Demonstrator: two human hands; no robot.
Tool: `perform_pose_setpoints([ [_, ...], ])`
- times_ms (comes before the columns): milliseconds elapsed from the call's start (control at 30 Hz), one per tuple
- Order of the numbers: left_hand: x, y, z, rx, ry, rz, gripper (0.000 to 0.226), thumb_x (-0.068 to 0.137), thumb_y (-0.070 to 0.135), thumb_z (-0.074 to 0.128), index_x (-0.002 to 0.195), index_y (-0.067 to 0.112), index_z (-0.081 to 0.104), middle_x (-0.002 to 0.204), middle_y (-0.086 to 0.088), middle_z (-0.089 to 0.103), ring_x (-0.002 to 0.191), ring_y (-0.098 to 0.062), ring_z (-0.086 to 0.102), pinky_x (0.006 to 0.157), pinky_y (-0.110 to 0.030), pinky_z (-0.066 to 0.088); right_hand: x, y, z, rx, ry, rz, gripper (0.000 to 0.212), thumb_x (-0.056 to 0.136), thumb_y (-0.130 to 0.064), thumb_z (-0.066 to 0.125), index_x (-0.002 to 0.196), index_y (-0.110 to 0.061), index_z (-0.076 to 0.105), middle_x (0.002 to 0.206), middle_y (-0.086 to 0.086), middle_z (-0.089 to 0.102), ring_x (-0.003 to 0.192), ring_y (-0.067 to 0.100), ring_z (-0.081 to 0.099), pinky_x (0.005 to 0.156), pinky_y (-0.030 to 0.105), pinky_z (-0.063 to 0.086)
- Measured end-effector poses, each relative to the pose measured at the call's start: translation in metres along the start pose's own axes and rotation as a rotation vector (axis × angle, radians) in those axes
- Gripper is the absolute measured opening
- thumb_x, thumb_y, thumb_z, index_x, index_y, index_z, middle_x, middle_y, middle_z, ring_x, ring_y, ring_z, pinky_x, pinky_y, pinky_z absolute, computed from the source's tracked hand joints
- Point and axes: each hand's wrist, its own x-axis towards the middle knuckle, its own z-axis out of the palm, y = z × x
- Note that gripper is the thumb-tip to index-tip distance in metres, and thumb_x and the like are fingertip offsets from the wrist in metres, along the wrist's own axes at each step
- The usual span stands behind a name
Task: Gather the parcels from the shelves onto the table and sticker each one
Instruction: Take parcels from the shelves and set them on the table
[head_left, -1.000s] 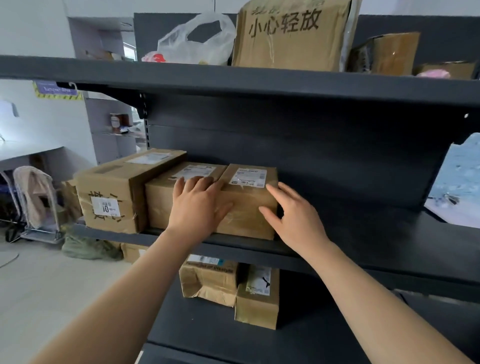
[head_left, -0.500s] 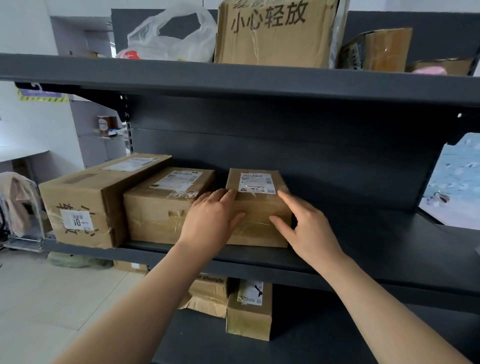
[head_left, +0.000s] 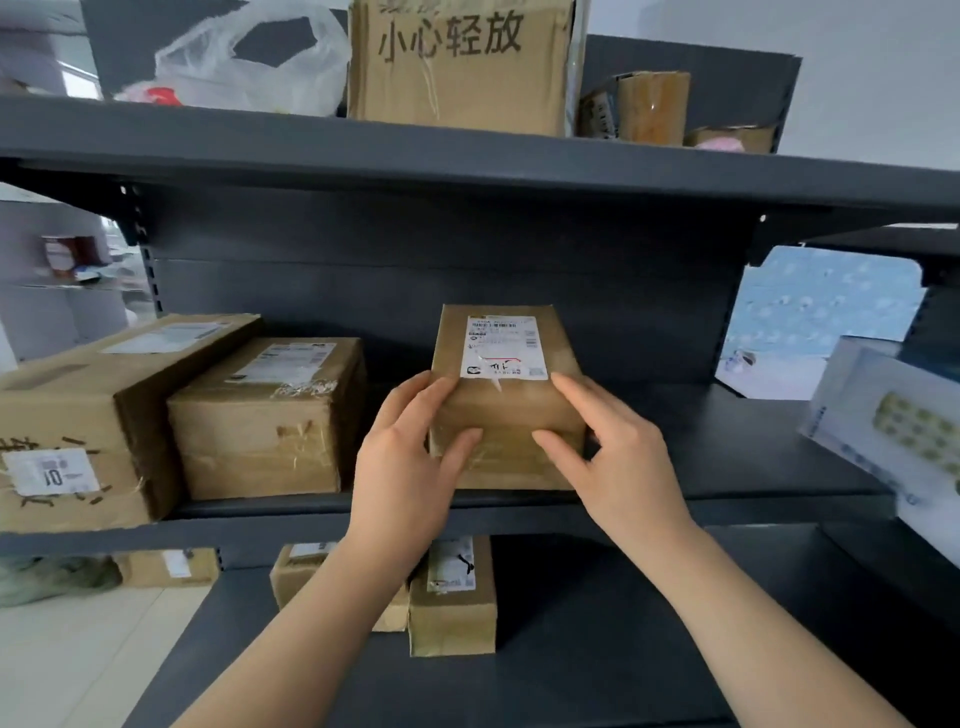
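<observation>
A small brown cardboard parcel (head_left: 506, 415) with a white shipping label on top sits at the front of the dark middle shelf (head_left: 701, 504). My left hand (head_left: 410, 467) grips its left side, thumb across the front face. My right hand (head_left: 613, 467) grips its right side the same way. Left of it on the same shelf stand a medium taped parcel (head_left: 265, 415) and a larger parcel (head_left: 88, 415) with a small white sticker. A gap separates the held parcel from the medium one.
The top shelf holds a white plastic bag (head_left: 254, 62), a big box with black characters (head_left: 457, 62) and smaller boxes (head_left: 639, 106). On the lower shelf stand small parcels (head_left: 452, 597). A white printed box (head_left: 893, 436) juts in at right.
Both hands have closed on the small parcel's sides and drawn it right, away from the medium parcel, toward the shelf's front edge. The view has shifted closer and rightward.
</observation>
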Motion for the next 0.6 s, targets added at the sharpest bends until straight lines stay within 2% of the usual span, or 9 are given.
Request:
perform_pose_setpoints([
  [167,-0.020,0.020,-0.008,-0.204,-0.065,0.036,0.053,0.077,0.025,0.076,0.126,0.024,0.058,0.127,0.008,0.048,0.114,0.002,0.045,0.093,-0.022,0.048,-0.038,-0.033,-0.036,-0.119,0.092,0.050,0.054,0.082,-0.022,0.073,0.132,-0.015,0.054,0.131,0.002,0.058,0.114,0.015,0.058,0.093,0.028,0.051],
  [300,-0.041,0.036,-0.020,-0.338,-0.190,0.072,0.053,0.074,0.025,0.077,0.123,0.030,0.057,0.123,0.012,0.045,0.114,0.009,0.041,0.088,-0.007,0.043,-0.080,-0.064,-0.060,-0.213,0.170,0.147,0.055,0.080,-0.021,0.075,0.131,-0.016,0.055,0.131,0.002,0.058,0.114,0.014,0.058,0.091,0.033,0.053],
  [367,-0.053,0.043,-0.025,-0.405,-0.243,0.091,0.052,0.073,0.024,0.079,0.121,0.030,0.058,0.121,0.012,0.046,0.114,0.008,0.042,0.092,-0.008,0.041,-0.102,-0.081,-0.072,-0.267,0.200,0.188,0.056,0.079,-0.021,0.075,0.131,-0.016,0.055,0.131,0.004,0.058,0.115,0.015,0.058,0.091,0.035,0.053],
  [533,-0.099,0.071,-0.035,-0.594,-0.430,0.121,0.051,0.072,0.020,0.081,0.118,0.029,0.061,0.117,0.014,0.047,0.112,0.006,0.046,0.092,-0.015,0.045,-0.173,-0.129,-0.102,-0.420,0.293,0.370,0.057,0.077,-0.019,0.077,0.130,-0.017,0.056,0.131,0.003,0.058,0.116,0.013,0.057,0.096,0.023,0.045],
  [600,-0.121,0.087,-0.037,-0.655,-0.527,0.125,0.051,0.071,0.020,0.081,0.118,0.028,0.061,0.116,0.015,0.046,0.112,0.005,0.046,0.095,-0.018,0.045,-0.203,-0.147,-0.118,-0.467,0.313,0.460,0.058,0.077,-0.020,0.077,0.131,-0.019,0.056,0.132,0.002,0.058,0.117,0.012,0.056,0.098,0.023,0.044],
])
